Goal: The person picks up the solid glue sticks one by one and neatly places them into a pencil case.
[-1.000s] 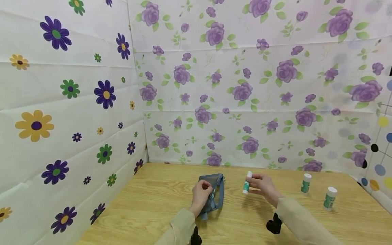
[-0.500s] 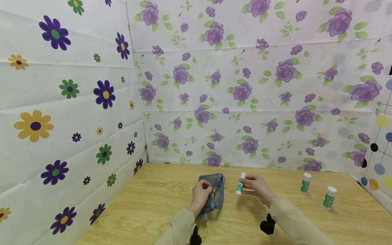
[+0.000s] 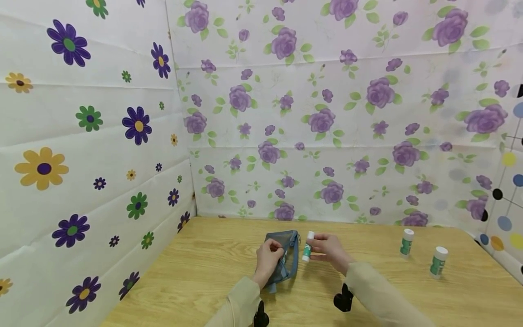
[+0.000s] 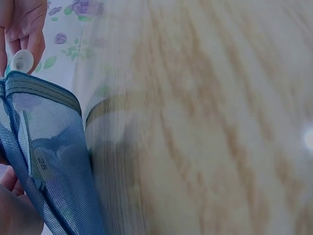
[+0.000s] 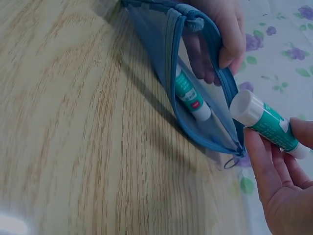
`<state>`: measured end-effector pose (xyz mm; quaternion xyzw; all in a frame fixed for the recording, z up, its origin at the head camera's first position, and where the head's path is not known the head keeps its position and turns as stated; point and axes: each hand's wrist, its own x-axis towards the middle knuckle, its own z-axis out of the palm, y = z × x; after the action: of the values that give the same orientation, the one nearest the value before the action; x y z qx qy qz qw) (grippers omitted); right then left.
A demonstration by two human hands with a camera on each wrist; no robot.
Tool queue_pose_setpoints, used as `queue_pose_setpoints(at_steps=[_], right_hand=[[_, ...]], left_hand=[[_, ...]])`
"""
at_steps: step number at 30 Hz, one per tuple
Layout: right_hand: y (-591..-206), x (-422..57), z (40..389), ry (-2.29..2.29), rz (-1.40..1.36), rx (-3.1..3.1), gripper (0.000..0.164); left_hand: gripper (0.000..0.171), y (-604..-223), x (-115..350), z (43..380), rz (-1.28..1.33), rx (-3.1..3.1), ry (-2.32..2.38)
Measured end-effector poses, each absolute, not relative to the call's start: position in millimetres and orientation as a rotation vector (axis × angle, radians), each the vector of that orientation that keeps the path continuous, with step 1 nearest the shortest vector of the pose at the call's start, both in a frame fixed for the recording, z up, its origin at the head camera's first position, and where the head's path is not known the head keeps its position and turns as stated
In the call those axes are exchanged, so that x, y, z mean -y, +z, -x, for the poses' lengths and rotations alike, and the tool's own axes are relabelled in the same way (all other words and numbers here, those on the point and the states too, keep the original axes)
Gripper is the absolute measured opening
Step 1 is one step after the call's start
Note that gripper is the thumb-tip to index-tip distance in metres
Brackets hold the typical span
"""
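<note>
A blue mesh zip pouch (image 3: 282, 238) stands on the table with its zipped mouth spread toward the right. My left hand (image 3: 268, 261) pinches one edge of that mouth, fingers inside and thumb outside, as the right wrist view shows. Inside the pouch lies one green-and-white glue stick (image 5: 188, 93). In my right hand (image 3: 332, 251) a second glue stick (image 5: 271, 125) is held between thumb and fingers, its white cap pointing at the pouch mouth. From the left wrist camera, the held stick's white end (image 4: 22, 60) appears just beyond the zip edge.
Two more green-and-white glue sticks stand upright at the right: one farther back (image 3: 406, 243), one nearer (image 3: 438, 262). The wooden table (image 3: 196, 268) meets a flower-printed sheet (image 3: 245, 181) at the back and another sheet (image 3: 135, 181) on the left.
My right hand has moved left with the glue stick, from well right of the pouch to close beside its mouth. The left hand and pouch have stayed in place.
</note>
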<state>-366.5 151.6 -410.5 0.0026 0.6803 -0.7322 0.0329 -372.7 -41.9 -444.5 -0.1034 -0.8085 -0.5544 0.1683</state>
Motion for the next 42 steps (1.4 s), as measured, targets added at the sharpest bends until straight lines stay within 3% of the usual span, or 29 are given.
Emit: queue_pose_setpoints(at_steps=[15,21,28,42], right_hand=[[-411.3,-136.0,370.0,-2.247,0.0,-2.068,0.038],[-415.8,-128.3,366.6,-2.23,-0.01,-2.057,0.045],[-421.3,-124.2,369.0,-2.234,0.002,-2.043,0.05],[-422.3,-111.8,366.8,-2.158,-0.106,-2.098,0.039]], left_hand=[[0.005,-445.3,42.9,375.6,0.298,2.288,-1.573],[0.004,-446.1,43.9,372.6,0.396,2.186,-1.558],[0.005,-443.7,41.7,374.3,0.286,2.273,-1.554],[0.006,-445.5,42.4,376.8,0.26,2.308,-1.558]])
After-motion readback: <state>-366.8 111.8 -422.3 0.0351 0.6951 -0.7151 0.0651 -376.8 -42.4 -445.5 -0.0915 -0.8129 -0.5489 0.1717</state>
